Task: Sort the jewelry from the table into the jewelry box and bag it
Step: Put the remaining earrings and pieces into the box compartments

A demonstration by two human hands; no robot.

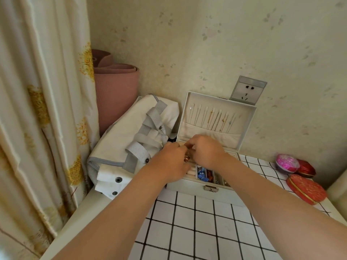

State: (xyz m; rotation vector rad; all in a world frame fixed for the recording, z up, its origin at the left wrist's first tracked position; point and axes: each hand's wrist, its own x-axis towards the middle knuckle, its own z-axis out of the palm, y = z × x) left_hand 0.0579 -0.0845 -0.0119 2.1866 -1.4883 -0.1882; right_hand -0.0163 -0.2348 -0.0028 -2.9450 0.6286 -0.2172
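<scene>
White jewelry box stands open on a checked tablecloth beside a canvas bag, with both hands bent over its front trays, curled fingertips meeting. A small rose-gold piece glints between left hand and right hand — which one pinches it cannot be told.

Single head camera: looks forward and down, close above table corner, wall straight ahead.
</scene>
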